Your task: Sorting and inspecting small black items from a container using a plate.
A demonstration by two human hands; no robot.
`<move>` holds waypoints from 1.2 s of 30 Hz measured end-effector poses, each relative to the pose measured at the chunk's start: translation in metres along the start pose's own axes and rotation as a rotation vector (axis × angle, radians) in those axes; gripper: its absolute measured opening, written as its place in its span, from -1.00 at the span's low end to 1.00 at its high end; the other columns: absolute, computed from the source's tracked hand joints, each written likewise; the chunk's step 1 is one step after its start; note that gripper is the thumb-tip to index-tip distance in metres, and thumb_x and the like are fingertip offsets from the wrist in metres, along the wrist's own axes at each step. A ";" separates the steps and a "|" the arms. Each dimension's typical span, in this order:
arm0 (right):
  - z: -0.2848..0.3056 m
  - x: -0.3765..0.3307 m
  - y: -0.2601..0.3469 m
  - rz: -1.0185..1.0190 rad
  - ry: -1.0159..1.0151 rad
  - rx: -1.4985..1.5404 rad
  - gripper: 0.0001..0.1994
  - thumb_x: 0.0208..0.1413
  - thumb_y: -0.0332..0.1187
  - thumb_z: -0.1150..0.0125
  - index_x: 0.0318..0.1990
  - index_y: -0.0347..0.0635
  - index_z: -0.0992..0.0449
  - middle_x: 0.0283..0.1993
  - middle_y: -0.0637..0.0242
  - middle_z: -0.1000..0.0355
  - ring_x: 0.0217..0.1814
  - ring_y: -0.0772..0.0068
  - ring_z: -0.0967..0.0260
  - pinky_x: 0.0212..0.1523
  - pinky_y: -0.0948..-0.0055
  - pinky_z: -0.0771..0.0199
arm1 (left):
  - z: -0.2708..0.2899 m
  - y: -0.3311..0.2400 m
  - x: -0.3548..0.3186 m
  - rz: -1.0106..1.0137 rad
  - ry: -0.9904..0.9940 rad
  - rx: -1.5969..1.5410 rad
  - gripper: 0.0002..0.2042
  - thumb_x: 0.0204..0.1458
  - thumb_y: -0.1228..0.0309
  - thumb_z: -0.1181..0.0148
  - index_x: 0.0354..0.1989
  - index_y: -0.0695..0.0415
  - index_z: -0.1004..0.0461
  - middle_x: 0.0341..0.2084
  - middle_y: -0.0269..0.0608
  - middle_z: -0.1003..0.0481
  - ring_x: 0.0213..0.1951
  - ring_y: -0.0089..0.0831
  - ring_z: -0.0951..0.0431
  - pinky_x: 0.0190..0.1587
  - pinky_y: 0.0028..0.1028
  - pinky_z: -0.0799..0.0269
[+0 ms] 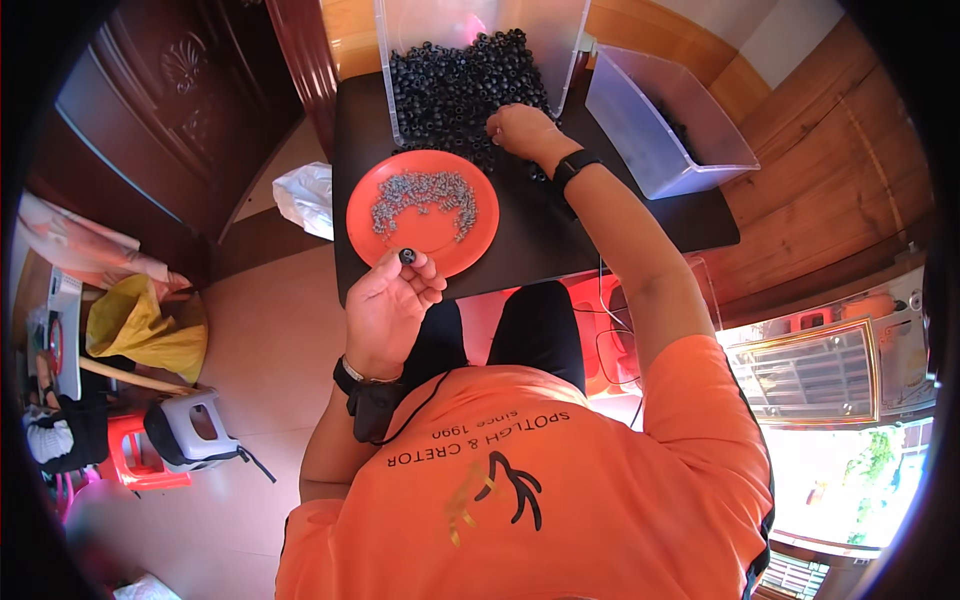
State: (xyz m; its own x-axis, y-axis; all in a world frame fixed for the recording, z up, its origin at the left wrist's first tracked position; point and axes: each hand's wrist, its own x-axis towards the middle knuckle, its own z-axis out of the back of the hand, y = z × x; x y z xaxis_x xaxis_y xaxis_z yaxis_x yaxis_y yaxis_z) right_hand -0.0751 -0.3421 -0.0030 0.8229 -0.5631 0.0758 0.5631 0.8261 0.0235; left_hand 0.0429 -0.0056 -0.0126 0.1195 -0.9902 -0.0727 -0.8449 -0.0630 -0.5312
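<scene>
From the head view, taking the orange plate [423, 210] as landmark: the left hand [390, 300] sits just below its near rim, fingers curled shut around a small black ring [407, 256] pinched at the fingertips, lifted close for handling; the right hand [522, 130] reaches above and right of the plate, fingers bent down among the heap of black rings [460, 85] spilling from a clear bin [400, 60], though I cannot tell whether it grips one; grey screws [425, 195] lie in an arc on the plate, within easy reach; a second clear bin [660, 130] stands farther right, overhanging the dark bench [540, 240]; bare bench remains only right of the plate.
</scene>
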 end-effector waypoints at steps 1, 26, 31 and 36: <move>-0.002 0.001 -0.002 0.003 0.014 -0.033 -0.86 -0.03 -0.35 -0.13 -0.31 -0.07 -0.58 -0.25 0.17 -0.49 -0.13 0.12 -0.44 -0.09 0.20 -0.44 | -0.001 0.000 0.000 0.002 -0.002 -0.001 -0.80 0.22 0.31 0.12 -0.30 0.17 -0.37 -0.34 -0.19 -0.41 -0.27 -0.29 -0.47 -0.17 -0.38 -0.36; 0.045 -0.143 0.141 0.038 0.054 2.014 -0.82 0.18 -0.42 -0.11 -0.12 -0.31 -0.50 -0.28 0.30 -0.48 -0.31 0.55 -0.40 -0.19 0.55 -0.46 | -0.026 0.007 0.000 0.028 0.128 0.018 -0.75 0.21 0.25 0.12 -0.25 0.19 -0.38 -0.32 -0.21 -0.41 -0.24 -0.32 -0.45 -0.11 -0.37 -0.34; 0.038 -0.149 0.154 0.011 0.021 1.728 -0.82 0.20 -0.44 -0.09 -0.12 -0.32 -0.53 -0.34 0.33 -0.49 -0.34 0.60 -0.39 -0.22 0.56 -0.45 | -0.026 0.010 -0.001 0.037 0.133 0.009 -0.75 0.21 0.26 0.12 -0.25 0.20 -0.39 -0.32 -0.21 -0.42 -0.24 -0.33 -0.45 -0.10 -0.37 -0.34; 0.028 -0.156 0.160 0.076 -0.039 1.743 -0.82 0.19 -0.48 -0.09 -0.11 -0.36 -0.51 -0.34 0.34 -0.50 -0.37 0.62 -0.42 -0.30 0.59 -0.47 | -0.024 0.013 -0.002 0.036 0.144 -0.014 -0.74 0.21 0.25 0.12 -0.25 0.21 -0.39 -0.33 -0.21 -0.42 -0.24 -0.32 -0.45 -0.09 -0.37 -0.34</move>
State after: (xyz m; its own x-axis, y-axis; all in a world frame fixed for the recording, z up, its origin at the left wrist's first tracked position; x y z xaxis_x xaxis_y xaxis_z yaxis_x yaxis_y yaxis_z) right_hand -0.1158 -0.1211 0.0171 0.8246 -0.5457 0.1490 -0.2287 -0.0808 0.9701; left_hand 0.0191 -0.0072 0.0007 0.0138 -0.9994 0.0310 -0.8545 -0.0278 -0.5188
